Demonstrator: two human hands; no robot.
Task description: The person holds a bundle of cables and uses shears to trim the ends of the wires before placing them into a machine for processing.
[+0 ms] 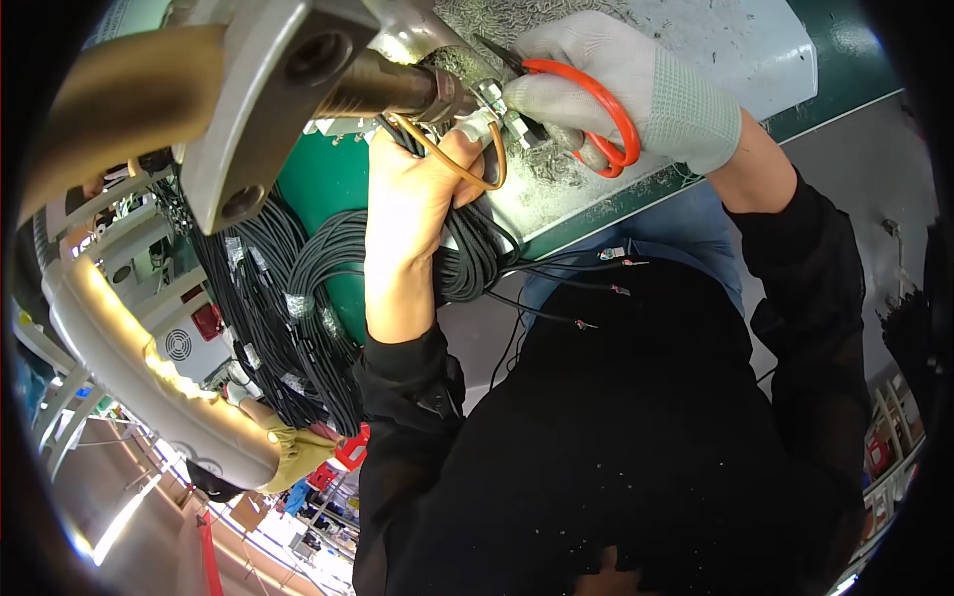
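My left hand point(412, 194) is bare, apart from something white at the thumb tip. It is closed on the end of a black cable, where a small metal connector point(489, 97) shows above the thumb. My right hand point(616, 84), in a white glove with a grey-green cuff, is wrapped round scissors point(632, 134) with red loop handles. Their dark blades point away to the upper left. The gloved fingertips are right beside the connector; whether they touch it I cannot tell. A coil of black cable point(472, 260) hangs below my left hand.
A machine arm with a metal block point(278, 109) and nozzle overhangs the left hand, and a brown tube point(502, 159) loops there. Wire scraps litter the pale sheet point(735, 50) on the green table. Thick bundles of black cables point(288, 328) lie left; another person point(293, 457) is beyond.
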